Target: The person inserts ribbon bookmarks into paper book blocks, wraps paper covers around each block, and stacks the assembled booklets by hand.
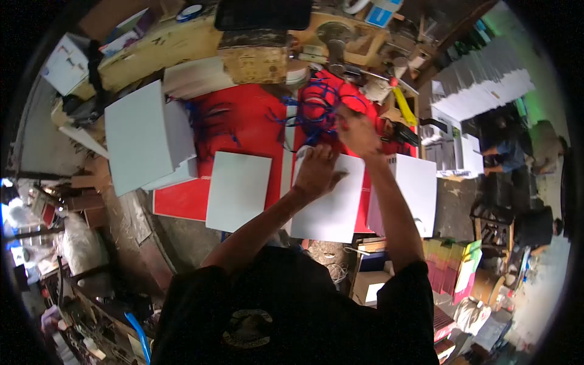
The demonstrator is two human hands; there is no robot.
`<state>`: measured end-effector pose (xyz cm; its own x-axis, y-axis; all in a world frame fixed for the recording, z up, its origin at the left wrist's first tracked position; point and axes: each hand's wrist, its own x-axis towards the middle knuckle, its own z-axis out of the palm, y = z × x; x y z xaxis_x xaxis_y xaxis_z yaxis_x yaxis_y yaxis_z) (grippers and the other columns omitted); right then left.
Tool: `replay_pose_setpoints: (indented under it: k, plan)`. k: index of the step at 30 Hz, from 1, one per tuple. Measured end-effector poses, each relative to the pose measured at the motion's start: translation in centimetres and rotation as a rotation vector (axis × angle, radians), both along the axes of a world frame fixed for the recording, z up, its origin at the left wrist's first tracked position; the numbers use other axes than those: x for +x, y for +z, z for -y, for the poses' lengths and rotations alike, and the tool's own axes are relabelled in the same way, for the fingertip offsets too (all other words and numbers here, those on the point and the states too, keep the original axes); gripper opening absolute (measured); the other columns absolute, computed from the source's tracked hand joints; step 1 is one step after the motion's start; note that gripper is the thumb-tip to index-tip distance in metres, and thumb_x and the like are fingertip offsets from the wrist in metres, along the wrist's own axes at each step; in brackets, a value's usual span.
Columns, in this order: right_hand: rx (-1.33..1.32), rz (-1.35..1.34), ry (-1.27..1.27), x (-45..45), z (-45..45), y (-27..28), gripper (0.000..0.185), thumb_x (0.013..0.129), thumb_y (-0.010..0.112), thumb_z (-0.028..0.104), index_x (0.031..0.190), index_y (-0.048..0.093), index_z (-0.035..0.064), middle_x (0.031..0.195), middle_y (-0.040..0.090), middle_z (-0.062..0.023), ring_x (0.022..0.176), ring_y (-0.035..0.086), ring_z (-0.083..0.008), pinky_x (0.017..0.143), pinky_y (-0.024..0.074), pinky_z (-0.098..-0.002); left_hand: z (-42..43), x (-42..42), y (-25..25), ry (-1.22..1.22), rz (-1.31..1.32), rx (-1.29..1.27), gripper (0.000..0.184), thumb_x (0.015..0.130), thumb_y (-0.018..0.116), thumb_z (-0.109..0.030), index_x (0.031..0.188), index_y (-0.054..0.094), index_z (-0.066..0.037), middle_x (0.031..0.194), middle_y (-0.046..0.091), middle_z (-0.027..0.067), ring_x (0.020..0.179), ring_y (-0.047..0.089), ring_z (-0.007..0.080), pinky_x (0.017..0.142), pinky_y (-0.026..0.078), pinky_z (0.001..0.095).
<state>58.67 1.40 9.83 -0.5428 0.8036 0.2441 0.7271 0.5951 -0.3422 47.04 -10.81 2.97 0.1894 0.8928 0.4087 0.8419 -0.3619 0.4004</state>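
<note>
Over the top edge of a white rectangular board [328, 210] lies my left hand [316, 172], its fingers bent near that edge and the thumb apart. Whether it grips anything is hidden. Smeared by motion, my right hand [360, 132] is just beyond the same board, beside a tangle of blue ribbons [316, 103]. What its fingers hold cannot be made out. The board rests on a red surface [249, 121]. Another white board [238, 190] lies to the left, and a stack of white boards [417, 191] is at the right.
A tall white stack [139, 137] stands at the left, near more blue ribbons [216, 121]. A wooden block [252, 58] sits at the back. Yellow-handled tool [403, 106] and black object [401, 132] lie back right. People [508, 155] are at the far right.
</note>
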Motion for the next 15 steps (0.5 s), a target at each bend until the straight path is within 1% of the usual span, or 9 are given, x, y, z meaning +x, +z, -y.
replay_pose_setpoints:
  k: [1, 2, 3, 5, 7, 10, 11, 13, 15]
  plan:
    - [-0.004, 0.080, -0.015, 1.7, -0.8, -1.1, 0.030, 0.089, 0.059, 0.025, 0.115, 0.056, 0.0092, 0.082, 0.065, -0.0250, 0.079, 0.067, -0.0430, 0.067, 0.0531, -0.0558, -0.2, 0.3, -2.2, 0.032, -0.062, 0.109, 0.066, 0.089, 0.054, -0.056, 0.123, 0.053, 0.001, 0.120, 0.052, 0.0246, 0.111, 0.050, 0.0398, 0.098, 0.036, 0.0532]
    - [-0.042, 0.125, -0.084, 3.2, -0.7, -0.6, 0.030, 0.088, 0.061, 0.020, 0.115, 0.057, 0.0094, 0.086, 0.065, -0.0251, 0.082, 0.066, -0.0437, 0.072, 0.0529, -0.0537, -0.2, 0.2, -2.2, 0.003, -0.025, 0.087, 0.065, 0.091, 0.052, -0.056, 0.123, 0.054, 0.001, 0.120, 0.052, 0.0241, 0.113, 0.049, 0.0399, 0.100, 0.036, 0.0532]
    - [0.017, -0.064, 0.016, 4.8, -0.5, -0.1, 0.028, 0.087, 0.061, 0.014, 0.114, 0.058, 0.0078, 0.091, 0.065, -0.0245, 0.089, 0.065, -0.0429, 0.077, 0.0519, -0.0513, -0.1, -0.1, -2.1, -0.017, 0.014, 0.070, 0.064, 0.092, 0.049, -0.055, 0.123, 0.054, 0.001, 0.121, 0.053, 0.0236, 0.115, 0.049, 0.0400, 0.101, 0.035, 0.0532]
    - [-0.016, -0.057, -0.094, 6.3, 0.5, 1.1, 0.026, 0.088, 0.058, 0.009, 0.114, 0.059, 0.0059, 0.099, 0.064, -0.0253, 0.097, 0.062, -0.0433, 0.081, 0.0510, -0.0495, 0.1, -0.3, -0.3, -0.053, 0.058, -0.014, 0.063, 0.094, 0.048, -0.054, 0.123, 0.054, 0.001, 0.121, 0.053, 0.0232, 0.116, 0.048, 0.0400, 0.102, 0.035, 0.0531]
    - [0.066, -0.030, -0.041, 7.6, 0.9, 0.9, 0.025, 0.091, 0.055, 0.007, 0.114, 0.061, 0.0057, 0.104, 0.062, -0.0263, 0.100, 0.060, -0.0447, 0.082, 0.0504, -0.0497, 0.2, -0.1, -1.5, -0.015, 0.029, 0.065, 0.066, 0.094, 0.047, -0.055, 0.126, 0.054, 0.003, 0.123, 0.054, 0.0229, 0.118, 0.047, 0.0381, 0.102, 0.035, 0.0523]
    - [0.152, -0.026, 0.005, 7.6, 1.3, 0.9, 0.026, 0.092, 0.052, 0.005, 0.115, 0.064, 0.0078, 0.105, 0.061, -0.0265, 0.099, 0.059, -0.0460, 0.084, 0.0494, -0.0494, 0.3, -0.1, -0.3, -0.028, 0.001, -0.052, 0.069, 0.094, 0.046, -0.056, 0.126, 0.054, 0.005, 0.122, 0.054, 0.0231, 0.119, 0.047, 0.0379, 0.101, 0.035, 0.0512]
    - [0.198, -0.075, 0.022, 7.3, 1.3, 0.9, 0.025, 0.092, 0.051, 0.004, 0.112, 0.066, 0.0085, 0.106, 0.061, -0.0257, 0.097, 0.059, -0.0455, 0.085, 0.0485, -0.0494, 0.2, 0.0, -0.7, -0.028, -0.017, -0.030, 0.069, 0.092, 0.048, -0.056, 0.125, 0.055, 0.005, 0.120, 0.054, 0.0229, 0.118, 0.047, 0.0380, 0.100, 0.036, 0.0507]
    - [0.043, -0.071, -0.037, 7.1, 0.7, 0.6, 0.025, 0.091, 0.051, 0.003, 0.110, 0.066, 0.0080, 0.104, 0.062, -0.0245, 0.096, 0.060, -0.0440, 0.084, 0.0480, -0.0495, -0.1, 0.1, -1.4, -0.025, -0.003, 0.003, 0.069, 0.089, 0.051, -0.056, 0.123, 0.055, 0.004, 0.119, 0.053, 0.0223, 0.116, 0.047, 0.0384, 0.100, 0.036, 0.0506]
    - [0.046, -0.054, -0.003, 6.7, 0.6, 0.9, 0.023, 0.090, 0.054, 0.003, 0.108, 0.067, 0.0072, 0.096, 0.063, -0.0230, 0.092, 0.061, -0.0424, 0.082, 0.0478, -0.0493, -0.3, 0.1, -1.1, -0.024, 0.047, -0.038, 0.066, 0.086, 0.056, -0.054, 0.120, 0.055, 0.002, 0.120, 0.052, 0.0213, 0.117, 0.046, 0.0380, 0.100, 0.036, 0.0507]
